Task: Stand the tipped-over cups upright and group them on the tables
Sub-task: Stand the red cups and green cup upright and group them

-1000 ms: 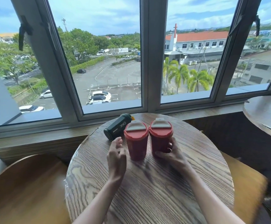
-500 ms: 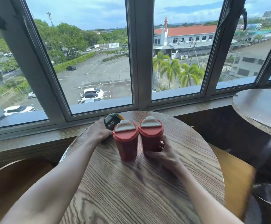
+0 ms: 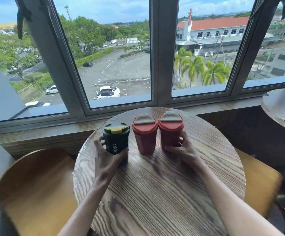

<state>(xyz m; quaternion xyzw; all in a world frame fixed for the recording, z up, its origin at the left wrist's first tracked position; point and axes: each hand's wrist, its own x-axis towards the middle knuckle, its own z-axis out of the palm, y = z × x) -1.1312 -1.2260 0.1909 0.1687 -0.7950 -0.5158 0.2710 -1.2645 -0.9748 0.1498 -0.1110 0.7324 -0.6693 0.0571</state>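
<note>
Three lidded cups stand in a row at the far side of the round wooden table (image 3: pixel 158 193). The dark green cup (image 3: pixel 115 139), with a yellow lid tab and white lettering, is upright at the left with my left hand (image 3: pixel 107 157) wrapped around its lower half. A red cup (image 3: pixel 144 133) with a pale lid tab stands in the middle, untouched. To its right, almost touching it, the second red cup (image 3: pixel 170 130) is upright with my right hand (image 3: pixel 182 149) curled around its base.
A wooden window ledge (image 3: pixel 53 133) and large windows run right behind the table. Wooden chair seats sit at the left (image 3: pixel 33 184) and the right (image 3: pixel 257 181). A second round table (image 3: pixel 282 106) stands at the far right.
My left hand has taken the dark green cup, which lay on its side behind the red cups, and stood it upright to their left. My right hand has stayed on the right red cup.
</note>
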